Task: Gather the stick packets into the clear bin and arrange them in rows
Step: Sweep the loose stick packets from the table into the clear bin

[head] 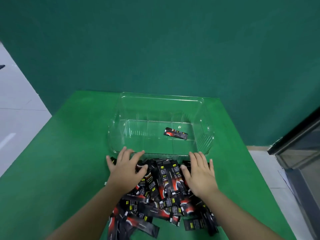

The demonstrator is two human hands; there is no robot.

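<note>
A heap of black-and-red stick packets [162, 196] lies on the green table just in front of the clear bin [161, 99]. One single packet [175, 133] lies flat on the bin's floor at the right. My left hand [125, 168] rests palm down on the heap's left side, fingers spread and reaching the bin's near wall. My right hand [199, 172] rests flat on the heap's right side, fingers straight. Neither hand grips a packet. Packets under both palms are hidden.
The green table [69, 153] ends at the left and right in sloping edges, with pale floor tiles beyond. A green wall stands behind the bin. A dark metal-framed glass fixture [301, 153] stands at the right.
</note>
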